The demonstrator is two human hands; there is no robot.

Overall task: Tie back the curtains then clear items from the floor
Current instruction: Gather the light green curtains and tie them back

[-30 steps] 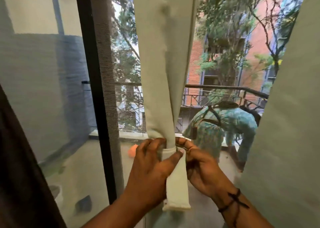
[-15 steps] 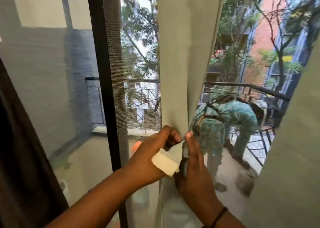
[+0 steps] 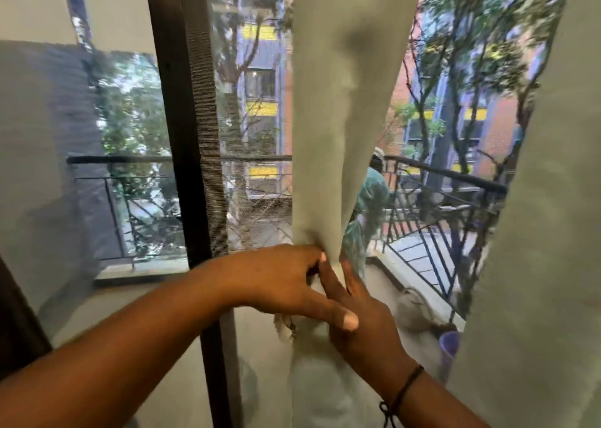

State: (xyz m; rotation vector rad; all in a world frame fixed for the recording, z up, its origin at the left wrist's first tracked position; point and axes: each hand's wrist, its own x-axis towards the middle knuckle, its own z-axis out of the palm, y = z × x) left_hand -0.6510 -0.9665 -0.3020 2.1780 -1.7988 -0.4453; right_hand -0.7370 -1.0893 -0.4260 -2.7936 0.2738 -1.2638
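Daylight pours in through the window from outside, leaving the trees and the brick building bright while the interior reads dimmer. The gathered curtain is backlit, with a soft dark fold shadow near its top. The grey wall at left sits in shade under a paler, lit band. The whole picture is soft with motion blur, strongest at the balcony railing and foliage. Wide-angle distortion bows the window frame and the right-hand curtain. Both forearms are evenly lit, without glare.
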